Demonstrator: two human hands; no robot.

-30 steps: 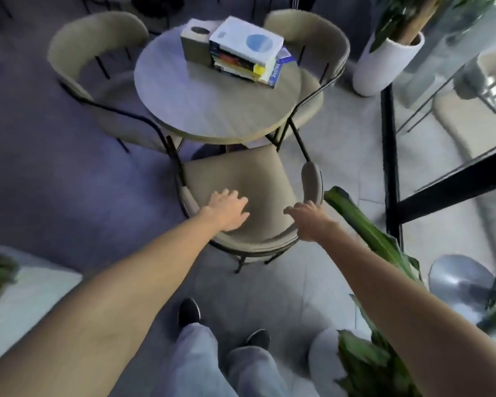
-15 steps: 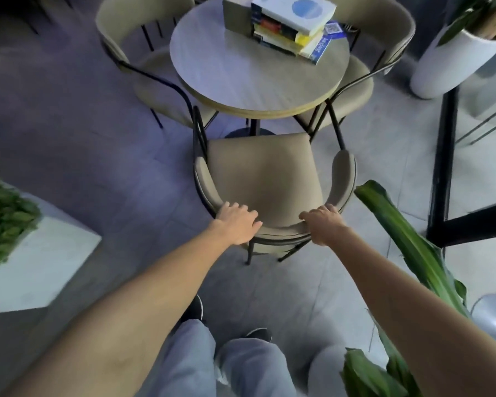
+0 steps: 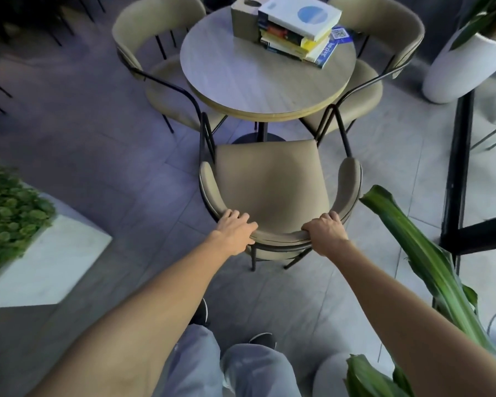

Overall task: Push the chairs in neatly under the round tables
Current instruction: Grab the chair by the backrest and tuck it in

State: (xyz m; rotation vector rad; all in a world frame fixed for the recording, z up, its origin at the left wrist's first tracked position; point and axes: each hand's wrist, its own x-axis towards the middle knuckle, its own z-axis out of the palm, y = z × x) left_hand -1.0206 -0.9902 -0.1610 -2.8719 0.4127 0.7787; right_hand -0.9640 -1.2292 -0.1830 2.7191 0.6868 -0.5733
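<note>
A beige padded chair (image 3: 269,181) with a curved backrest and black metal legs stands in front of me, its seat's front edge just short of the round wooden table (image 3: 241,84). My left hand (image 3: 235,230) grips the left part of the backrest. My right hand (image 3: 325,232) grips the backrest's right part. Two more beige chairs stand at the table: one on the left (image 3: 152,47) and one on the right (image 3: 384,44), both with seats partly under the tabletop.
A stack of books (image 3: 295,30) and a cardboard box (image 3: 245,18) lie on the table. A white planter with greenery (image 3: 40,253) is at my left, a long green leaf (image 3: 413,245) at my right, a white pot (image 3: 464,67) and a black post (image 3: 455,173) beyond.
The near chair's seat was partly under the tabletop and now sits clear of the table edge, closer to me. Both hands have closed around the backrest. The view has shifted back.
</note>
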